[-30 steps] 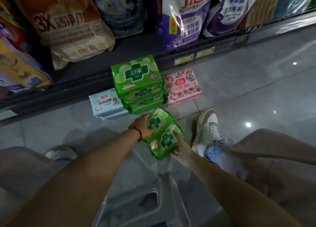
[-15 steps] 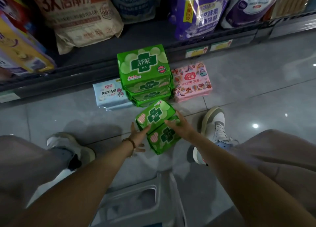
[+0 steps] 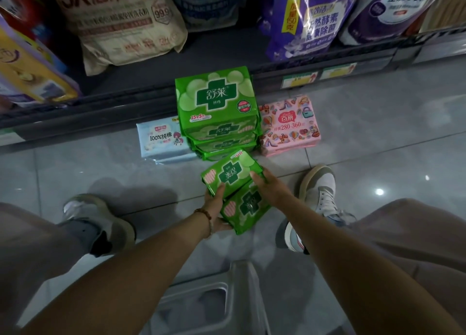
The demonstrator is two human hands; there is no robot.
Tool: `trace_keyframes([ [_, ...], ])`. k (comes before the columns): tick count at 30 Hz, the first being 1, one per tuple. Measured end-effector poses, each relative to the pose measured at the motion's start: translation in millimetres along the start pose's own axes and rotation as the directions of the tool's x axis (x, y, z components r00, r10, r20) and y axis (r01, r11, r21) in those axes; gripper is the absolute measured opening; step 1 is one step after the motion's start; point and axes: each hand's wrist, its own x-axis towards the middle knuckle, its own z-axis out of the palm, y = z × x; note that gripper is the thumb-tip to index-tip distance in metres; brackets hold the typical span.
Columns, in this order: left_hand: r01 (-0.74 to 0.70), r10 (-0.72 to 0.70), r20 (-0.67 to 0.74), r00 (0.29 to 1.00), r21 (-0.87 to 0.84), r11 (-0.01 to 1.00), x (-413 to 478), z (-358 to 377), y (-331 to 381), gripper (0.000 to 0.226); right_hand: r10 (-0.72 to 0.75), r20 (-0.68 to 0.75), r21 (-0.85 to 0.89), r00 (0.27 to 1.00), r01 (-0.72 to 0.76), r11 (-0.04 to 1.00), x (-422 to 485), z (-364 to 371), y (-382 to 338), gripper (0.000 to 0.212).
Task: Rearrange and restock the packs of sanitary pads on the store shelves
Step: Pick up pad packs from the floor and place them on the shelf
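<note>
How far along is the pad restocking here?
Early. A green stack sits on the floor by the shelf. The left hand and right hand grip two more green packs. To do: stack, blue pack and pink pack all await shelving.

A stack of green packs (image 3: 216, 100), each marked with a dark green cross and white characters, stood on the floor (image 3: 378, 138) in the middle of the frame. A pale blue pack (image 3: 161, 140) lay flat against its left side and a pink pack (image 3: 290, 125) printed with shoes and bags lay flat at its right. Just below the stack, an upper green pack (image 3: 230, 173) overlapped a lower green pack (image 3: 245, 208), both tilted, with the left hand (image 3: 214, 208) pinching their left edges and the right hand (image 3: 268, 187) gripping the upper one's right edge.
</note>
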Motion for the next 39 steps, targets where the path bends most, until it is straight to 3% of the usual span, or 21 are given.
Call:
trace_keyframes([
  [2,0.013,-0.014,0.013,1.000,0.080,0.997,-6,-4,5,0.050,-0.020,0.019,0.003,1.000,0.020,1.000,-4,-2,-4,0.051],
  [5,0.073,-0.092,0.087,0.992,0.200,0.977,-20,-14,16,0.051,0.062,0.101,0.072,0.993,-0.069,0.995,-11,-16,-10,0.090],
  [9,0.102,-0.155,0.164,0.974,0.291,0.951,-37,-20,54,0.061,0.246,0.203,0.056,0.948,-0.262,0.963,-31,-49,-33,0.071],
  [11,0.129,-0.178,0.155,0.972,0.282,0.951,-38,-19,79,0.068,0.294,0.216,0.155,0.931,-0.330,0.931,-30,-59,-34,0.076],
  [14,0.078,-0.101,0.145,0.984,0.158,0.984,-34,-15,108,0.074,0.323,0.153,0.353,0.934,-0.357,0.865,-25,-60,-37,0.077],
  [15,0.038,-0.052,0.157,0.986,0.092,0.995,-30,-14,113,0.069,0.325,0.134,0.404,0.936,-0.351,0.844,-24,-59,-39,0.077],
  [17,-0.104,0.097,0.201,0.975,0.026,0.994,-34,-12,114,0.038,0.280,0.106,0.485,0.954,-0.295,0.824,-21,-57,-40,0.074],
  [19,-0.221,0.181,0.279,0.943,0.122,0.968,-37,-14,107,0.011,0.213,0.085,0.551,0.973,-0.224,0.804,-16,-55,-38,0.068],
  [21,-0.269,0.175,0.340,0.924,0.254,0.929,-33,-19,94,0.023,0.147,0.093,0.551,0.985,-0.174,0.816,-13,-57,-35,0.061],
  [25,-0.212,0.134,0.236,0.962,0.344,0.915,-29,-17,74,0.035,0.083,0.117,0.359,0.990,-0.120,0.926,-19,-50,-34,0.043],
  [28,-0.150,0.086,0.178,0.980,0.385,0.911,-26,-12,68,0.051,0.060,0.088,0.416,0.994,-0.091,0.905,-26,-42,-35,0.028],
  [32,-0.058,-0.003,0.165,0.986,0.365,0.929,-29,-17,73,0.068,0.117,0.149,0.410,0.982,-0.169,0.896,-34,-47,-36,0.051],
  [35,-0.064,-0.013,0.226,0.974,0.330,0.942,-42,-22,81,0.063,0.166,0.244,0.418,0.955,-0.258,0.871,-43,-57,-42,0.056],
  [39,-0.048,-0.059,0.243,0.968,0.411,0.910,-54,-32,91,0.083,0.144,0.289,0.485,0.946,-0.275,0.830,-54,-68,-50,0.080],
])
